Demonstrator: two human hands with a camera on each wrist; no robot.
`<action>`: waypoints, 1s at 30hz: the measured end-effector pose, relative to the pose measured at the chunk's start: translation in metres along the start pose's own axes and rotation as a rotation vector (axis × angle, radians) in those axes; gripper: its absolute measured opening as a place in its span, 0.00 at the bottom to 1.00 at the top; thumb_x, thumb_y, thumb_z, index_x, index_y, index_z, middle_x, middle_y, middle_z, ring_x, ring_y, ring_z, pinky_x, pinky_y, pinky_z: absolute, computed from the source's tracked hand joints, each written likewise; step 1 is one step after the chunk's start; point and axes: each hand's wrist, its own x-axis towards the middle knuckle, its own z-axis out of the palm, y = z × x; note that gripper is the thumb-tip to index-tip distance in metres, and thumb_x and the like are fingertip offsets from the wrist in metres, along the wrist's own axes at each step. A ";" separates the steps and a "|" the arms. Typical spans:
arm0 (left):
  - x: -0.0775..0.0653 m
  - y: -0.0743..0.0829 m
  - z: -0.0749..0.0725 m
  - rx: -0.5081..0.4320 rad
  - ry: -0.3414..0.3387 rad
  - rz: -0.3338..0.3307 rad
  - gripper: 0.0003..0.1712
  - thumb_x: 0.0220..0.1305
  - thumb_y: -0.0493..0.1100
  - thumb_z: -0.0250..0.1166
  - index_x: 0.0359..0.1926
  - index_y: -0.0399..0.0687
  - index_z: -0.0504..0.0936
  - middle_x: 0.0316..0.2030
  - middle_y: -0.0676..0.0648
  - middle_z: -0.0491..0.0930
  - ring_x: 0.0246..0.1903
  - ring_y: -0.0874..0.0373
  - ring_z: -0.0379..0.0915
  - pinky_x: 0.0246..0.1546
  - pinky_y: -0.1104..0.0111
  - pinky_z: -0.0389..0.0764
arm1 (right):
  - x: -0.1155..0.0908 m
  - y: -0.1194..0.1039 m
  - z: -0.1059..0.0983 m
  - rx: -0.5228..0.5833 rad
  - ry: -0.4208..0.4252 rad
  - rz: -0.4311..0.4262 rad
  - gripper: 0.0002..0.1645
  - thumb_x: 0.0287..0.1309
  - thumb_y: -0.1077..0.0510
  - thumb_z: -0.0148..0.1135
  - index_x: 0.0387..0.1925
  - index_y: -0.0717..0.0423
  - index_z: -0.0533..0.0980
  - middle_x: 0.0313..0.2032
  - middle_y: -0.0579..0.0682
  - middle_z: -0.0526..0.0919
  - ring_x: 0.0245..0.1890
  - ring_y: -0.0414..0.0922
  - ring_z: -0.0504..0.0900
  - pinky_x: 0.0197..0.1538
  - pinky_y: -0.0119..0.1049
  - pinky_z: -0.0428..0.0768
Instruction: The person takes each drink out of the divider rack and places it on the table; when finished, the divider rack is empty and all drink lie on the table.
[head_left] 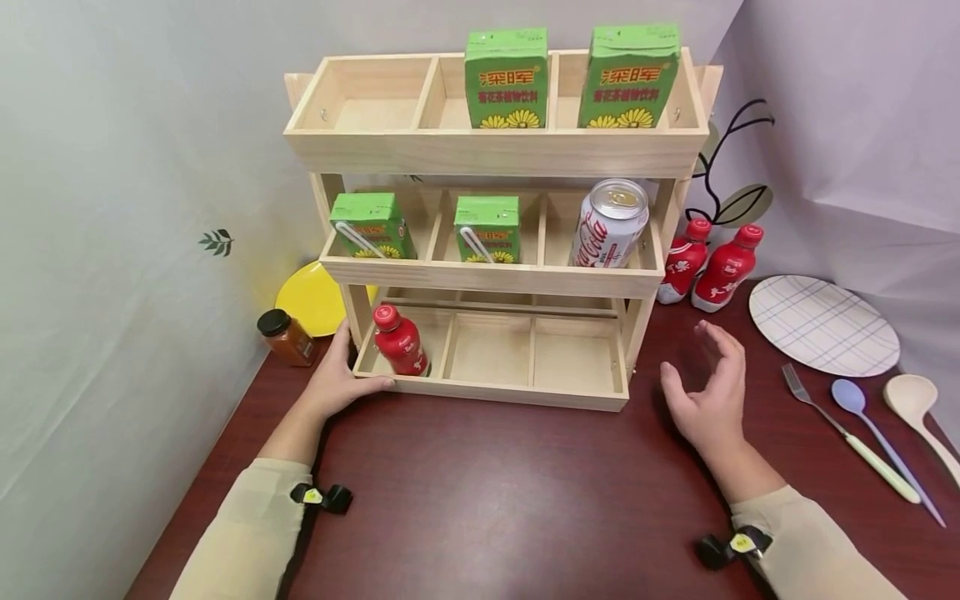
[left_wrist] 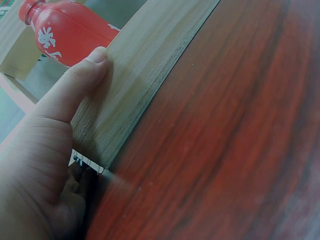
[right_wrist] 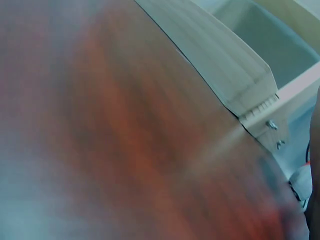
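Note:
A three-tier wooden shelf (head_left: 491,398) stands on the dark red table. At its lower left corner my left hand (head_left: 335,385) grips the frame, thumb (left_wrist: 82,75) along the front board and the other fingers round the side. Just behind that thumb, a red bottle (head_left: 403,343) stands in the bottom tier's left compartment. My right hand (head_left: 711,396) is in the air to the right of the shelf, fingers loosely bent and apart, holding nothing. Green drink cartons (head_left: 506,79) fill two top compartments; smaller cartons (head_left: 487,229) and a cola can (head_left: 611,223) sit in the middle tier.
Left of the shelf are a yellow plate (head_left: 311,298) and a black-lidded jar (head_left: 287,337). Two red bottles (head_left: 726,268) stand behind right, beside a checked plate (head_left: 823,325). A fork (head_left: 862,450), a blue spoon (head_left: 888,442) and a ladle (head_left: 918,408) lie at far right.

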 end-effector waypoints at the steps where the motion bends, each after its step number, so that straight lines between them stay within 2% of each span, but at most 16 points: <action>1: 0.000 0.000 0.000 0.001 -0.002 0.002 0.65 0.38 0.37 0.82 0.74 0.48 0.50 0.66 0.47 0.62 0.62 0.53 0.63 0.56 0.71 0.68 | -0.001 -0.005 0.000 0.000 -0.003 -0.015 0.38 0.40 0.69 0.64 0.56 0.78 0.65 0.54 0.72 0.70 0.57 0.62 0.68 0.63 0.40 0.65; 4: 0.001 0.000 0.000 -0.002 -0.002 0.004 0.65 0.38 0.37 0.82 0.74 0.48 0.51 0.66 0.48 0.62 0.62 0.53 0.63 0.56 0.71 0.68 | -0.002 -0.014 0.000 -0.011 -0.017 -0.050 0.37 0.40 0.66 0.64 0.55 0.78 0.67 0.53 0.74 0.71 0.56 0.62 0.68 0.63 0.38 0.64; 8: 0.001 -0.001 0.000 -0.004 0.000 0.007 0.65 0.38 0.36 0.82 0.74 0.49 0.51 0.65 0.48 0.63 0.61 0.53 0.63 0.55 0.73 0.68 | -0.002 -0.013 0.002 -0.015 -0.027 -0.098 0.35 0.41 0.64 0.64 0.54 0.78 0.68 0.51 0.74 0.71 0.55 0.64 0.69 0.63 0.38 0.63; 14: 0.000 -0.002 0.000 -0.010 0.000 0.007 0.65 0.38 0.36 0.82 0.74 0.49 0.51 0.65 0.48 0.62 0.61 0.53 0.63 0.55 0.70 0.68 | -0.006 -0.005 0.009 -0.037 -0.077 -0.274 0.32 0.48 0.55 0.62 0.48 0.79 0.70 0.48 0.75 0.74 0.49 0.70 0.70 0.63 0.41 0.64; 17: 0.000 -0.001 0.000 -0.007 -0.001 0.001 0.65 0.38 0.37 0.82 0.74 0.48 0.51 0.65 0.48 0.62 0.61 0.54 0.63 0.55 0.68 0.69 | -0.014 -0.004 0.014 -0.030 -0.130 -0.330 0.32 0.51 0.52 0.62 0.47 0.79 0.71 0.47 0.73 0.76 0.49 0.67 0.72 0.63 0.40 0.64; 24: 0.000 0.002 0.000 0.010 -0.003 -0.004 0.65 0.39 0.37 0.82 0.73 0.47 0.50 0.66 0.45 0.62 0.61 0.51 0.64 0.55 0.67 0.69 | -0.023 -0.011 0.025 0.007 -0.261 -0.474 0.28 0.53 0.54 0.61 0.46 0.77 0.73 0.46 0.72 0.77 0.48 0.66 0.75 0.62 0.42 0.67; 30: -0.002 0.003 0.001 0.010 -0.007 -0.010 0.65 0.39 0.36 0.81 0.74 0.46 0.49 0.66 0.44 0.61 0.61 0.51 0.63 0.55 0.67 0.69 | -0.025 -0.015 0.027 -0.022 -0.311 -0.517 0.26 0.53 0.55 0.60 0.45 0.75 0.75 0.47 0.69 0.78 0.48 0.64 0.77 0.62 0.43 0.67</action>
